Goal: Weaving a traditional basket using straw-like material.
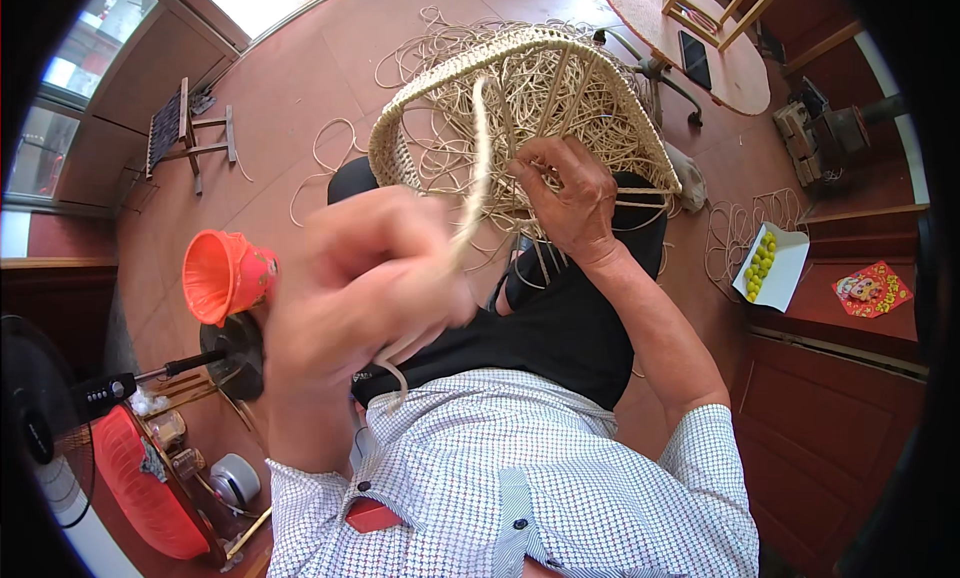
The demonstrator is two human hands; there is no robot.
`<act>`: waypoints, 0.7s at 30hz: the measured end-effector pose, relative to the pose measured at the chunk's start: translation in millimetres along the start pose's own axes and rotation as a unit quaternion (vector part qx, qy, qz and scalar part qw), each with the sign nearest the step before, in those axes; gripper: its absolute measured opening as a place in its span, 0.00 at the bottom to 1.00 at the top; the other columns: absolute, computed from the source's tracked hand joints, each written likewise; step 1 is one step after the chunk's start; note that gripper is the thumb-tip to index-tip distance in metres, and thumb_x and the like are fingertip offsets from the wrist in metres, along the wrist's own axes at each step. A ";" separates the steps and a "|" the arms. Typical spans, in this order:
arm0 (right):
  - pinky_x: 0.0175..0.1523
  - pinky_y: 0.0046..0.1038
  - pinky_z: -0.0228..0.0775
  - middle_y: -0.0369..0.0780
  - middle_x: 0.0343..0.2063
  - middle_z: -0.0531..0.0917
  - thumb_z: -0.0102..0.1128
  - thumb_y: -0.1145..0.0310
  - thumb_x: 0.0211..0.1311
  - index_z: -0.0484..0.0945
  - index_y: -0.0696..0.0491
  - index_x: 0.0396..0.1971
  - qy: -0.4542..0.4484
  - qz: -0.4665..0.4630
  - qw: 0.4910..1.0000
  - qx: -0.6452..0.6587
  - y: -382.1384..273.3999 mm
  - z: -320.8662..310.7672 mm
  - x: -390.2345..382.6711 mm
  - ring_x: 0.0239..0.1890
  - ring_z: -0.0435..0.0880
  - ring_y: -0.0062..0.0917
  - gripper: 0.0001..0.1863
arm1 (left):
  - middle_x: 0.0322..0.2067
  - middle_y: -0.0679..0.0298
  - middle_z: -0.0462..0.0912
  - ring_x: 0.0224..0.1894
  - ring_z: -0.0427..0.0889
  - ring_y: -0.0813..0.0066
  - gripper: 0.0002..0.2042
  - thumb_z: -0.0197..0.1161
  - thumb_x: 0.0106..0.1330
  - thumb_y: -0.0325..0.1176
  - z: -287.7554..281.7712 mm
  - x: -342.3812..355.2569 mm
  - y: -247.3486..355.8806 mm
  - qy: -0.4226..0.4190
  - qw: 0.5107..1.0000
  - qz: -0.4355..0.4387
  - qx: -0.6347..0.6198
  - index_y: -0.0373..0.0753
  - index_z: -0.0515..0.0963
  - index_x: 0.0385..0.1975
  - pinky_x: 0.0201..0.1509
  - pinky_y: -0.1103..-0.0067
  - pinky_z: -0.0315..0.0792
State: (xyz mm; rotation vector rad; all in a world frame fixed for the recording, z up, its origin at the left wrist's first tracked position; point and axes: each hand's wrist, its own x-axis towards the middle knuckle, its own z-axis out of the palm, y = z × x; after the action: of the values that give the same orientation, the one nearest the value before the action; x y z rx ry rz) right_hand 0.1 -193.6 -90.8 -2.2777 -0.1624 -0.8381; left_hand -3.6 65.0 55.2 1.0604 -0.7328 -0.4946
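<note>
Cord [481,143] apparently through left hand [360,283], strands [554,93] beside right hand [575,198]

We've got decent room over the floor [290,88] between the low stool [166,130] and woven rim [388,148], though stray cord loops [405,66] could snag us. Strung cords [553,90] crowd our right grip [572,193]; left of our left grip [370,278], the orange bin [218,278] is in the way.
</note>
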 end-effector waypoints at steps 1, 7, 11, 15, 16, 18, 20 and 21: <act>0.40 0.40 0.80 0.38 0.31 0.87 0.79 0.66 0.66 0.89 0.45 0.41 0.000 0.001 1.000 -0.005 -0.5 -3.5 -0.4 0.34 0.90 0.37 0.08 | 0.20 0.70 0.76 0.17 0.71 0.84 0.10 0.64 0.82 0.36 4.8 2.3 -11.1 0.032 0.996 -0.080 -0.032 0.36 0.79 0.39 0.19 0.84 0.68; 0.40 0.41 0.80 0.39 0.31 0.86 0.78 0.67 0.66 0.90 0.46 0.44 -0.014 0.005 1.000 -0.012 -6.0 -5.0 0.9 0.35 0.90 0.38 0.09 | 0.25 0.68 0.80 0.21 0.75 0.85 0.12 0.66 0.84 0.38 2.3 2.1 -85.0 0.131 0.941 -0.221 -0.220 0.34 0.82 0.40 0.23 0.84 0.68; 0.41 0.42 0.81 0.41 0.34 0.86 0.75 0.67 0.68 0.90 0.47 0.45 -0.060 0.009 0.998 -0.036 1.5 -7.6 -1.6 0.35 0.90 0.41 0.08 | 0.28 0.67 0.82 0.24 0.78 0.82 0.15 0.60 0.88 0.39 13.0 0.9 -130.7 0.235 0.920 -0.244 -0.195 0.31 0.83 0.55 0.26 0.83 0.75; 0.42 0.44 0.83 0.43 0.36 0.87 0.72 0.68 0.68 0.89 0.48 0.47 -0.074 -0.029 0.996 -0.048 -5.3 -15.1 3.6 0.36 0.90 0.44 0.10 | 0.35 0.62 0.86 0.29 0.84 0.78 0.23 0.52 0.89 0.34 20.0 2.9 -162.5 0.263 0.935 -0.239 -0.008 0.29 0.71 0.76 0.35 0.79 0.83; 0.43 0.45 0.83 0.44 0.36 0.87 0.71 0.68 0.68 0.89 0.48 0.48 -0.096 -0.016 0.994 -0.052 -5.7 -17.9 4.3 0.37 0.91 0.44 0.10 | 0.37 0.61 0.87 0.31 0.85 0.77 0.24 0.50 0.89 0.32 23.5 5.6 -166.3 0.248 0.937 -0.234 0.081 0.30 0.67 0.79 0.39 0.80 0.84; 0.43 0.47 0.84 0.44 0.36 0.87 0.69 0.68 0.68 0.88 0.48 0.49 -0.119 -0.005 0.991 -0.055 -5.8 -19.4 5.0 0.37 0.91 0.45 0.11 | 0.37 0.60 0.88 0.29 0.86 0.76 0.26 0.47 0.88 0.29 25.7 9.8 -177.6 0.236 0.939 -0.237 0.076 0.32 0.62 0.82 0.35 0.79 0.84; 0.45 0.44 0.82 0.46 0.36 0.88 0.65 0.69 0.72 0.89 0.49 0.48 -0.144 0.005 0.987 -0.076 -3.8 -18.2 6.7 0.37 0.90 0.44 0.09 | 0.35 0.61 0.87 0.25 0.85 0.76 0.25 0.48 0.88 0.30 28.3 16.5 -183.4 0.229 0.938 -0.248 0.078 0.32 0.62 0.82 0.30 0.78 0.83; 0.45 0.44 0.82 0.46 0.36 0.88 0.65 0.69 0.72 0.89 0.49 0.48 -0.145 0.003 0.986 -0.076 -3.0 -17.9 7.8 0.37 0.90 0.44 0.09 | 0.35 0.61 0.87 0.25 0.85 0.76 0.25 0.48 0.88 0.30 29.8 20.0 -185.9 0.230 0.938 -0.247 0.078 0.32 0.62 0.82 0.30 0.78 0.83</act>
State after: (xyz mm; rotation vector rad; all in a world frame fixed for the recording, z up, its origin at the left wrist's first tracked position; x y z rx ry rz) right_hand -4.1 -203.9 -74.5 -2.5358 -0.2281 -0.5258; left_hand -16.3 -44.2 -99.0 1.4543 -0.0813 -0.5892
